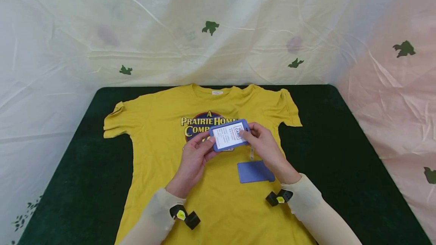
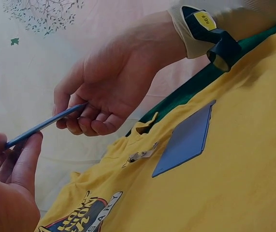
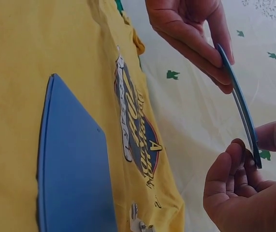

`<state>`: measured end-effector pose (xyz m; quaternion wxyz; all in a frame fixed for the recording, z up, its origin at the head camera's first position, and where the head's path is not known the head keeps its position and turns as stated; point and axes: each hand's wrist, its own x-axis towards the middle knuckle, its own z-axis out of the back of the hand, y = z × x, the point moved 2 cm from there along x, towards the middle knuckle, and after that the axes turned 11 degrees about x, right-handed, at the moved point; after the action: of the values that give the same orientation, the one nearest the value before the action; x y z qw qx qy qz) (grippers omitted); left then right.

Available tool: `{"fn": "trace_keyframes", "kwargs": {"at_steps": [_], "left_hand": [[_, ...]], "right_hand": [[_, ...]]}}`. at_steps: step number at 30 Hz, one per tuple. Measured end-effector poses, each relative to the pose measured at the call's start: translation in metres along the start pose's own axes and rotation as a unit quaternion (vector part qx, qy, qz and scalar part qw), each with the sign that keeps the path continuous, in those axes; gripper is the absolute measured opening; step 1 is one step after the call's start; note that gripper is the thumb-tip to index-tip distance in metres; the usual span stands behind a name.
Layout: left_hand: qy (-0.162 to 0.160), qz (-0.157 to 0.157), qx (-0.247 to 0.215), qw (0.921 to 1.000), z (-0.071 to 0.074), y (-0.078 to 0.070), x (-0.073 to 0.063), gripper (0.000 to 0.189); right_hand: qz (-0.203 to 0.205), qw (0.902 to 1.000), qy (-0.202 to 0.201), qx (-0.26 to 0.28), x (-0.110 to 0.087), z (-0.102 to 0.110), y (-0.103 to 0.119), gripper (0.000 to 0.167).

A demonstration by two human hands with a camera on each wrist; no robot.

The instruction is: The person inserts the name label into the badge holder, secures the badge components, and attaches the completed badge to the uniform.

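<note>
Nearest us, cream sleeves (image 1: pixel 153 214) extend over a yellow T-shirt (image 1: pixel 163 173) spread on the bench (image 1: pixel 327 135). Between the left grip (image 1: pixel 194 158) and right grip (image 1: pixel 269 148) we see a blue badge holder (image 1: pixel 211 132), held by its ends, probably so the white ID card (image 1: pixel 225 137) faces upward, readable. A flat blue panel (image 1: pixel 253 172) lies beneath the right grip, perhaps for easy reach, a small clip (image 1: pixel 251 153) just beyond.

From the left wrist we see the holder edge-on; the left grip pinches it, closed to its thickness.

From the right wrist, the right grip pinches the opposite end just as narrowly, likely for steadiness.
</note>
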<state>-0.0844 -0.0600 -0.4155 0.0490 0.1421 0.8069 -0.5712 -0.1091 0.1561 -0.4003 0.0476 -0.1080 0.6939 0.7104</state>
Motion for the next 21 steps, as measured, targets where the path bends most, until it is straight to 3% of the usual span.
{"fn": "trace_keyframes", "kwargs": {"at_steps": [21], "left_hand": [[-0.002, 0.012, 0.014, 0.9998, 0.0025, 0.0005, 0.0006, 0.036]], "right_hand": [[-0.003, 1.0, 0.008, -0.002, -0.0025, -0.0017, -0.0004, 0.039]]}}
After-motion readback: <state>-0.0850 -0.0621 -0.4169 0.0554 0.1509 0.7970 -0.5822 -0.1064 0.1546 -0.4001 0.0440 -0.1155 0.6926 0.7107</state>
